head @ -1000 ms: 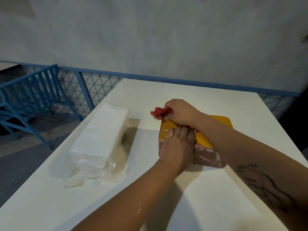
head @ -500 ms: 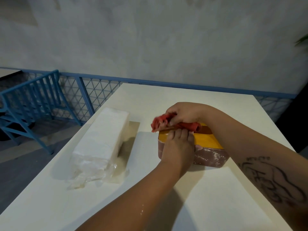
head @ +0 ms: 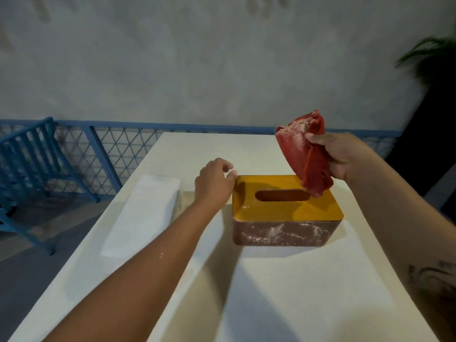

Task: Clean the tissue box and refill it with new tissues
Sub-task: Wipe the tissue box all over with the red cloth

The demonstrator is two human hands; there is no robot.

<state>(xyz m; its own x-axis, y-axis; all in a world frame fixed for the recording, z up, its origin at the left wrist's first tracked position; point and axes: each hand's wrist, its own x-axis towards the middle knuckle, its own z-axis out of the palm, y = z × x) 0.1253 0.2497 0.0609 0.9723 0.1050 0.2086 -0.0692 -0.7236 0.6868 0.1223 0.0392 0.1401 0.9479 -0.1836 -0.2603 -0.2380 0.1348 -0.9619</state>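
Observation:
The tissue box point(head: 283, 233) stands on the white table point(head: 298, 287). It has a yellow lid with an oval slot, and its dark red sides are smeared with white dust. My right hand point(head: 345, 156) grips a crumpled red cloth point(head: 304, 159), itself dusted white, raised above the box's far right corner. My left hand point(head: 214, 181) hovers at the box's far left corner with fingers loosely curled and the thumb at the lid's edge, holding nothing. A wrapped pack of white tissues point(head: 145, 208) lies to the left of the box.
A blue mesh railing point(head: 118, 149) runs behind the table, with a blue slatted frame point(head: 29, 156) at the left. A green plant point(head: 434, 55) shows at the upper right. The table's left edge drops to the floor beside the tissue pack.
My right hand has lifted the red cloth off the lid and swung it up to the right. My left hand has come off the box top and moved to its far left corner.

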